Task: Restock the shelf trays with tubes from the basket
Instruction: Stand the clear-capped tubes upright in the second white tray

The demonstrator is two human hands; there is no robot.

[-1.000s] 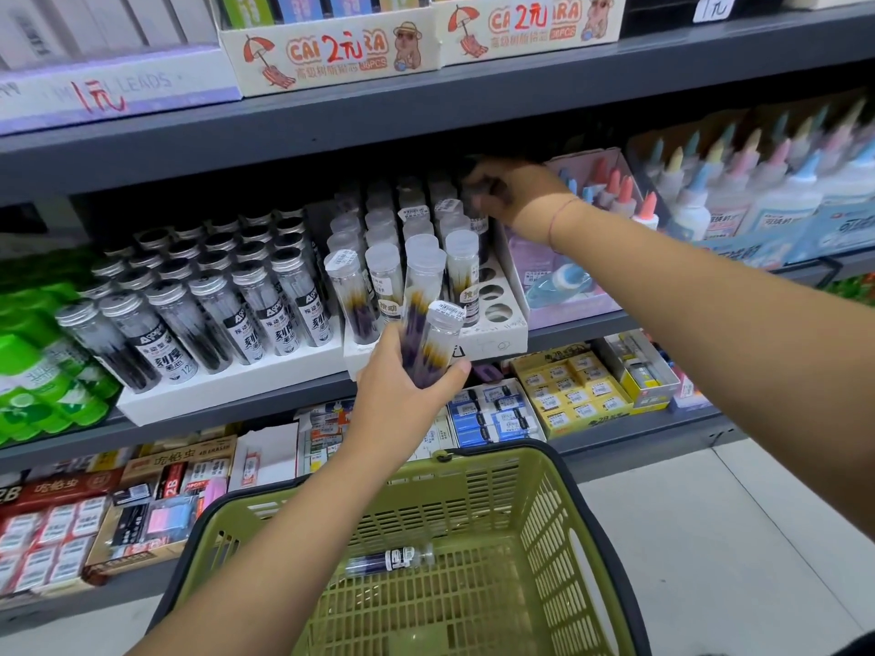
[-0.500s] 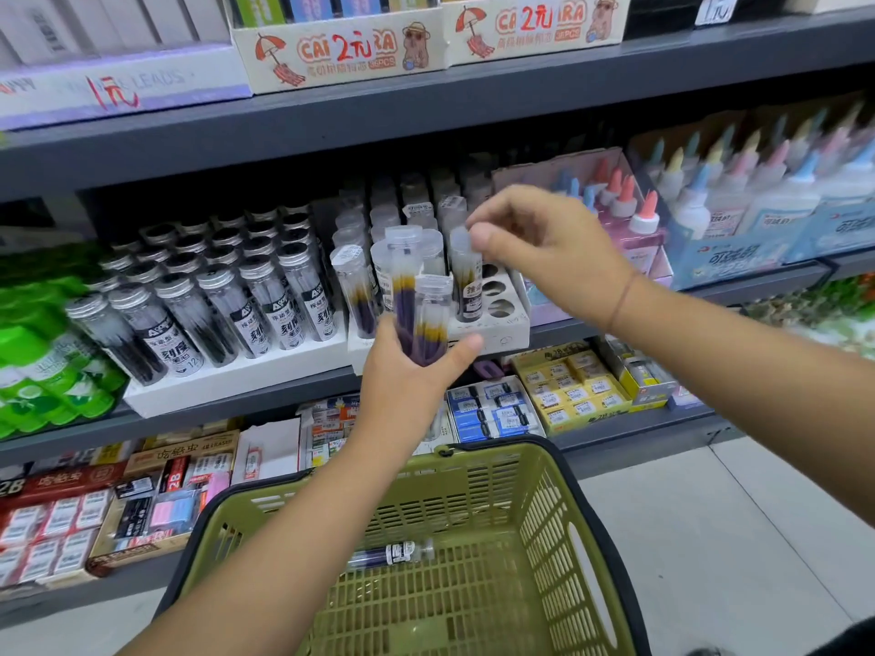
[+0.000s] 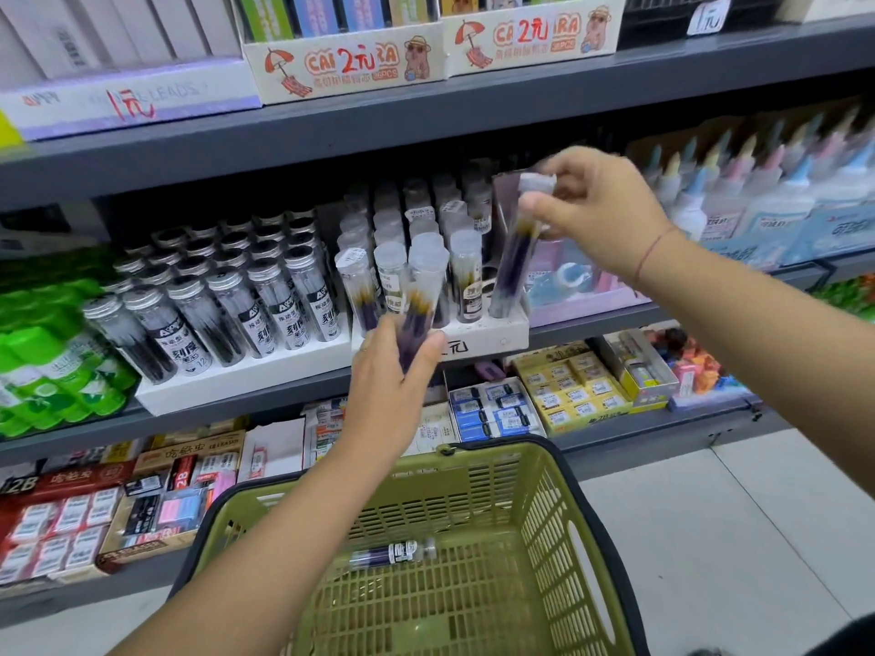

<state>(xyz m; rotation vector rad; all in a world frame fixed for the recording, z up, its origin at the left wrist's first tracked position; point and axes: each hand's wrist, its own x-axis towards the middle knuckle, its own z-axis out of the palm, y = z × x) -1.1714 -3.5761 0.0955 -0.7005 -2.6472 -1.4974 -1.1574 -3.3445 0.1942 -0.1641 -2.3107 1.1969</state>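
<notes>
Right now my right hand [image 3: 596, 210] pinches a clear tube [image 3: 513, 258] by its cap, fingers curled round the top. The tube hangs tilted, its lower end at the right front corner of the white tray [image 3: 492, 336] on the middle shelf [image 3: 284, 399]; I cannot tell whether it sits in a hole. My left hand [image 3: 393, 371] grips a second tube [image 3: 419, 314] upright just in front of the tray's front row, thumb and fingers wrapped round its lower half. Rows of similar tubes stand in the tray. Below, in the green basket [image 3: 544, 513], one loose tube [image 3: 393, 553] lies on its side on the bottom.
</notes>
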